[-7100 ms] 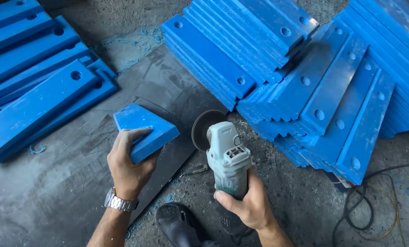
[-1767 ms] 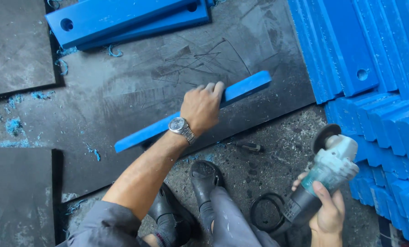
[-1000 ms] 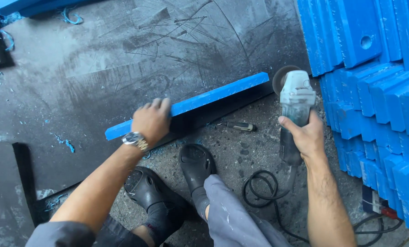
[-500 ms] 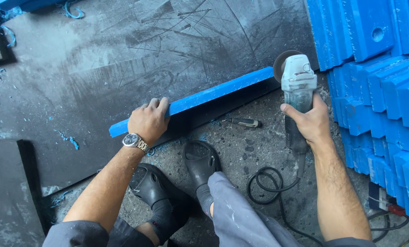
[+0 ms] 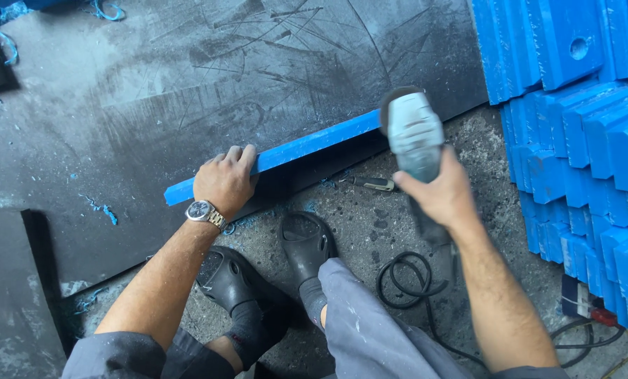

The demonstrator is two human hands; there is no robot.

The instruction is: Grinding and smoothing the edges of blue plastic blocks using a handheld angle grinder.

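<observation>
While the left hand (image 5: 224,184) presses flat on the near-left end of a long blue plastic strip (image 5: 307,144), fingers curled over its upper edge, the right hand (image 5: 437,191) is wrapped tight around the body of a grey angle grinder (image 5: 412,130). The strip lies aslant along the near edge of a dark, scratched work board (image 5: 188,84), and the grinder's disc sits at its far-right end; whether the disc actually touches the plastic is hard to tell, since the tool's head covers that spot. The step in hand looks like dressing the strip's edge, and the next move would call for a steady pass leftward with the strip pinned firm. A stack of blue plates (image 5: 573,126) fills the right side; black clogs (image 5: 272,260), a coiled cable (image 5: 412,281) and a small hand tool (image 5: 373,184) lie on the concrete floor nearby.
</observation>
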